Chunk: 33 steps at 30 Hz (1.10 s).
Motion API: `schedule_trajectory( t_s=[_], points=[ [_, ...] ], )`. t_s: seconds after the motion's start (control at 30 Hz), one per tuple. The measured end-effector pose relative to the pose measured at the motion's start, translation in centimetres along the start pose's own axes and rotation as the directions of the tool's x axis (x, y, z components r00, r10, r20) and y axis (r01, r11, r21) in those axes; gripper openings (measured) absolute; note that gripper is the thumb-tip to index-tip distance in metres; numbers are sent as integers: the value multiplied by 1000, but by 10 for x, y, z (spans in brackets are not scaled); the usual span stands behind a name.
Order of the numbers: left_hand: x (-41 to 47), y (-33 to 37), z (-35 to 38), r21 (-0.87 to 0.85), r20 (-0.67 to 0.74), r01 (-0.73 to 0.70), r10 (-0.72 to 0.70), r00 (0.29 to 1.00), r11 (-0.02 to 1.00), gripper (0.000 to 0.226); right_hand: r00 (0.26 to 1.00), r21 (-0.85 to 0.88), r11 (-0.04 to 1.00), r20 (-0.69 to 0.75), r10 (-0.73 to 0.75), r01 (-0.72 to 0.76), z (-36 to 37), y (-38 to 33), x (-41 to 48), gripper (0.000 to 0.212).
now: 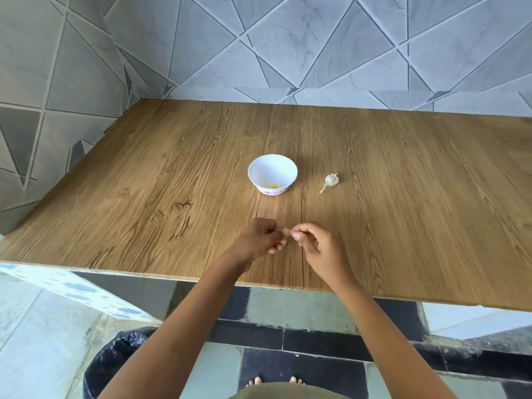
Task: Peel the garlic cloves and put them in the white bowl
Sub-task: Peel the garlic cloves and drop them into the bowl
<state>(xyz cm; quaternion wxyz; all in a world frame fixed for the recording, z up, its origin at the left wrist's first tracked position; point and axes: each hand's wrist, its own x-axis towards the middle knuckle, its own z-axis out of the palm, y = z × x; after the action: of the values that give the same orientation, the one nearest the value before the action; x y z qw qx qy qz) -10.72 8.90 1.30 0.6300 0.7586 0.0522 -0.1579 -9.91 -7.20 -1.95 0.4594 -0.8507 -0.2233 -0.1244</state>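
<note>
Hands meet above the near part of the wooden table (pixel 144 197), just inside its front edge. Your left hand (pixel 259 239) has its fingers curled, with the fingertips closing on one end of a small clove (pixel 294 234). Your right hand (pixel 319 244) pinches the other end of the same clove between thumb and fingertips. The clove is pale with a pinkish tint and sits between the two hands, held clear of the tabletop. Whether any skin has come off cannot be told at this size.

White bowl (pixel 259 174): it stands upright near the middle of the table, beyond your hands, with a scalloped rim and a floral band round the base. A few yellowish peeled pieces (pixel 270 186) lie at its bottom.

Garlic head (pixel 331 180): it lies on the table to the right of the bowl, near it but not touching, with its stem pointing toward you and to the left.

Surroundings: a grey tiled wall (pixel 288 38) with diagonal lines runs behind and to the left of the table. A bin lined with a black bag (pixel 115 358) stands on the floor under your left forearm. Your bare toes (pixel 254 380) show on the dark and green floor tiles (pixel 288 309).
</note>
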Motion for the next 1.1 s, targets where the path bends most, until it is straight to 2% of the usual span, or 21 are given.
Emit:
schedule_trajectory(
  t_s=[0.07, 0.1, 0.17, 0.23, 0.3, 0.37, 0.43, 0.5, 0.53, 0.6, 0.63, 0.73, 0.83, 0.97, 1.1],
  points=[
    [0, -2, 0, 1, 5, -52, 52, 999, 999, 15, 963, 225, 937, 100, 251, -267, -1, -6, 0, 9],
    [0, -2, -1, 1, 17, -81, 81, 997, 997, 14, 907, 354, 835, 181, 381, -422, -3, -10, 1, 9],
    [0, -3, -3, -10, 51, -117, 118, 992, 993, 13, 764, 542, 548, 354, 539, -637, -8, -17, 4, 7],
    [0, -3, -5, -62, 83, -101, 106, 991, 993, 11, 670, 619, 325, 475, 570, -715, -13, -19, 7, 7],
    [0, -2, -5, -115, 110, -77, 90, 990, 990, 11, 654, 637, 266, 508, 561, -723, -15, -19, 9, 8],
    [1, 0, -4, -95, 116, -69, 79, 990, 993, 12, 671, 635, 302, 483, 563, -711, -14, -19, 8, 8],
    [2, 0, -3, -23, 57, -62, 63, 996, 998, 14, 694, 622, 366, 433, 576, -692, -12, -19, 7, 8],
    [7, -4, -4, 206, -80, -109, 127, 989, 972, 15, 704, 620, 398, 384, 598, -676, -10, -18, 6, 8],
    [9, -7, -6, 366, -120, -131, 186, 975, 921, 16, 707, 617, 412, 363, 607, -671, -10, -17, 6, 9],
    [10, -9, -7, 595, -112, -145, 260, 959, 790, 17, 713, 598, 448, 330, 618, -665, -10, -16, 6, 9],
    [8, -9, -6, 635, -102, -155, 281, 954, 757, 15, 717, 583, 468, 319, 620, -665, -11, -16, 6, 9],
    [5, -7, -4, 593, -152, -162, 307, 939, 789, 7, 729, 540, 521, 296, 618, -661, -10, -16, 5, 9],
    [3, -5, -2, 491, -189, -212, 340, 921, 845, 19, 746, 512, 562, 285, 602, -649, -9, -16, 5, 11],
    [5, 2, -3, 432, -146, -311, 406, 902, 847, 15, 767, 455, 622, 294, 571, -637, -8, -17, 7, 12],
    [10, 6, -4, 450, -54, -297, 358, 932, 842, 15, 788, 401, 678, 309, 533, -616, -9, -15, 7, 14]
  ],
)
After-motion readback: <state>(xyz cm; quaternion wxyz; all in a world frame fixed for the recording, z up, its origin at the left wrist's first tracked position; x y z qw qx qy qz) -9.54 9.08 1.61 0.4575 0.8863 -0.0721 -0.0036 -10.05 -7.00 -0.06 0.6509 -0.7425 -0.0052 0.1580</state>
